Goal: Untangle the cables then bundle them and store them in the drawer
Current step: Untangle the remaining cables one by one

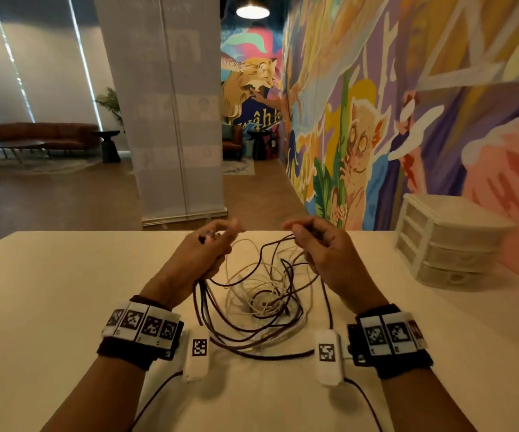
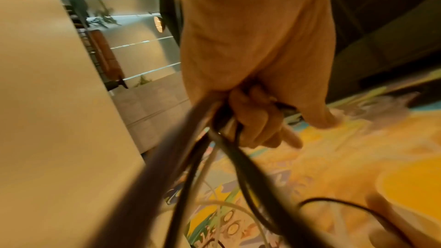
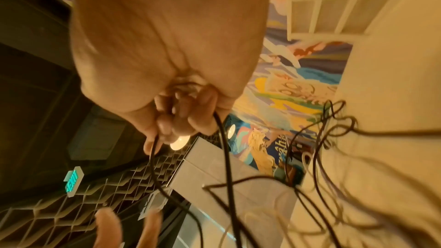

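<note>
A tangle of dark cable point(image 1: 253, 333) and white cable point(image 1: 252, 285) lies in loops on the white table point(image 1: 64, 307) between my wrists. My left hand point(image 1: 211, 247) is raised over the far side of the pile. Its curled fingers point(image 2: 253, 120) grip several dark and white strands point(image 2: 214, 150) that hang down to the pile. My right hand point(image 1: 311, 244) is lifted opposite it, and its fingers point(image 3: 181, 118) are curled round a dark cable point(image 3: 224, 157) that drops to the tangle. The white drawer unit point(image 1: 442, 241) stands at the table's right, drawers closed.
The table's far edge point(image 1: 96, 233) runs just beyond my hands. A painted mural wall point(image 1: 407, 104) stands close behind the drawer unit. Thin black leads point(image 1: 364, 397) run from both wrist devices back toward me over the near part of the table.
</note>
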Action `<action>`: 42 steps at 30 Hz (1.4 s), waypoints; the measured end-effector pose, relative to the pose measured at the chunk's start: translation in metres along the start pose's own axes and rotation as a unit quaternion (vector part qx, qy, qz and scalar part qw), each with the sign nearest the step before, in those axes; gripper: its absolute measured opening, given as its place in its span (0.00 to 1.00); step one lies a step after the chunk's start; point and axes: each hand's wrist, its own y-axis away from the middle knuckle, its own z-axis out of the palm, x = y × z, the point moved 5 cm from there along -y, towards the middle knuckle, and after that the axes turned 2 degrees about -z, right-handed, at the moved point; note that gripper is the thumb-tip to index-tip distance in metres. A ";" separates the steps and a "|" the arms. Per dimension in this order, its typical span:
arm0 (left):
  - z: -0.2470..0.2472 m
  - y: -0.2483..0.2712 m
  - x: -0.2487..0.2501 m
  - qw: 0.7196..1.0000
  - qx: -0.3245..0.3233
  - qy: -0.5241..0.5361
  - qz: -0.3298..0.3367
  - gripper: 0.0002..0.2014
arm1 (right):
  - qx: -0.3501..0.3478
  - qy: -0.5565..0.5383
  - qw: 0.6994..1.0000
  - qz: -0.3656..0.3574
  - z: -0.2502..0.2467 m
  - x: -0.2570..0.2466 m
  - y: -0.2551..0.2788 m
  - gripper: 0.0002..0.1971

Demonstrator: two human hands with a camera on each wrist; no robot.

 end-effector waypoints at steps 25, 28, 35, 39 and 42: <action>-0.077 -0.005 -0.038 0.905 0.244 0.347 0.035 0.14 | -0.010 -0.048 0.999 0.005 0.011 -0.014 0.002 0.14; -0.076 -0.007 -0.044 0.902 0.255 0.347 0.028 0.15 | -0.095 0.000 0.994 0.051 0.024 0.002 0.008 0.11; -0.036 0.000 -0.031 0.988 0.107 0.113 -0.022 0.24 | 0.055 -0.327 0.943 0.018 0.004 -0.003 -0.006 0.24; 0.011 0.011 -0.013 0.996 -0.045 -0.067 -0.032 0.14 | 0.075 -0.305 0.948 0.044 0.015 0.010 0.000 0.19; 0.024 0.012 -0.014 0.989 -0.088 -0.113 -0.033 0.20 | 0.057 -0.296 0.952 0.053 0.015 0.004 0.004 0.22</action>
